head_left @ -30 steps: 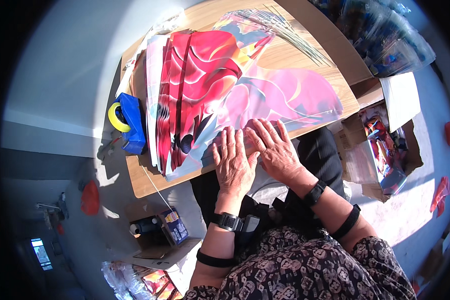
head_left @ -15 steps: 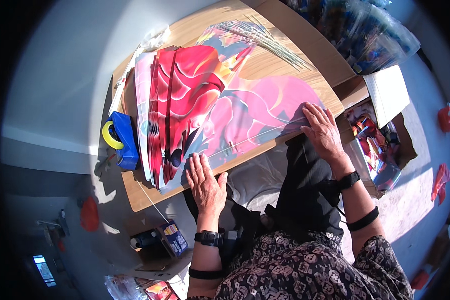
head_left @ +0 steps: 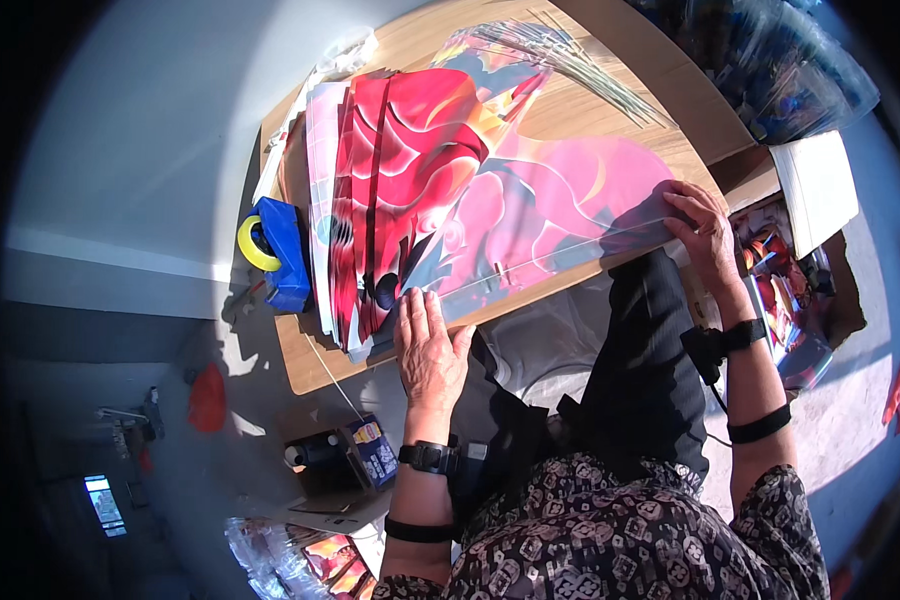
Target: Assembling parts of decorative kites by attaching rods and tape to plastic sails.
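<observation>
A thin pink printed sheet (head_left: 560, 190) lies spread on the wooden table, its long straight edge running along the front. My left hand (head_left: 430, 350) rests with fingers stretched out on the sheet's near edge, beside the lower end of a stack of red printed pieces (head_left: 410, 140). At the sheet's right end is my right hand (head_left: 705, 235), its fingers bent and its thumb apart from them, the fingertips touching the sheet's corner. Neither hand visibly grips anything. A short thin piece (head_left: 500, 268) sits near the sheet's front edge, too small to make out.
A bundle of thin sticks (head_left: 580, 65) lies at the back of the wooden table (head_left: 305, 370). At its left edge stands a blue tape dispenser (head_left: 288, 255) with yellow tape. An open carton (head_left: 845, 290) with colourful pieces is at right, near clear plastic bags (head_left: 790, 80).
My right hand's fingers have bent at the sheet's corner, where they lay flatter before. My left hand stays at the near edge. The whole view has shifted, moving the scene right and slightly up.
</observation>
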Demonstrator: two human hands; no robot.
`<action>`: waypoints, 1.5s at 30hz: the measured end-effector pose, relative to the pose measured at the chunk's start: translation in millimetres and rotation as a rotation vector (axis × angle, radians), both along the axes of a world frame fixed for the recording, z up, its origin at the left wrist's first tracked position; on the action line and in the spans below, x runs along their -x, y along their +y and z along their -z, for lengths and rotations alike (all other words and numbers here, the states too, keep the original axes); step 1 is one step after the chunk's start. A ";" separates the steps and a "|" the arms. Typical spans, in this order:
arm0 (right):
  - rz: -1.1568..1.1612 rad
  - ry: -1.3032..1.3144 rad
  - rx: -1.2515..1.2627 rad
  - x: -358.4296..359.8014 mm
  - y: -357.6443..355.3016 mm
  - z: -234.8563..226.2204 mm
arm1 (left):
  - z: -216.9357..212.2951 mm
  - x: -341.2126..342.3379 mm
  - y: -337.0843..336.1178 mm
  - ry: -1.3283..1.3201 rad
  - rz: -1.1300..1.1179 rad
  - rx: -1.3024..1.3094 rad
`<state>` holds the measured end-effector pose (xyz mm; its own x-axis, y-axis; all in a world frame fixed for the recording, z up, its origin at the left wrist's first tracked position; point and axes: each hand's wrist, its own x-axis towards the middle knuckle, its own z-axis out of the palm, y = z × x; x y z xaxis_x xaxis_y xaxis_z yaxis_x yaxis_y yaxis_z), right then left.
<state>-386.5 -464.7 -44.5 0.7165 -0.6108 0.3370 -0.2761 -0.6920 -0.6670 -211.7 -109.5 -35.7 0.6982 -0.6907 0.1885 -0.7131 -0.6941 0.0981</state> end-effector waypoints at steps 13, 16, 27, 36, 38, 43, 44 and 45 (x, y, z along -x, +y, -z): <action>-0.017 0.004 0.059 -22.2 -26.5 -3.8 | -8.6 3.4 -26.7 0.071 0.045 0.157; -0.049 -0.080 -0.160 -30.1 -31.6 -11.8 | -11.7 4.0 -38.0 0.060 0.124 0.276; 0.189 -0.522 -0.759 -57.9 -45.3 -46.3 | -19.5 -29.8 -81.4 -0.137 0.262 0.260; 0.240 0.004 -0.030 -119.2 -76.8 -16.6 | -16.3 -101.6 -76.9 0.240 -0.160 0.761; 0.250 0.036 0.049 -134.1 -81.9 -8.8 | -11.9 -122.9 -70.3 0.186 -0.219 0.724; 0.260 0.193 0.278 -152.0 -95.3 5.1 | -11.7 -158.7 -67.2 0.153 -0.397 0.562; 0.257 0.193 0.278 -154.7 -97.2 5.7 | -10.5 -165.2 -67.0 0.153 -0.400 0.562; 0.229 0.215 0.334 -157.2 -99.5 5.8 | -7.9 -172.2 -67.7 0.175 -0.431 0.514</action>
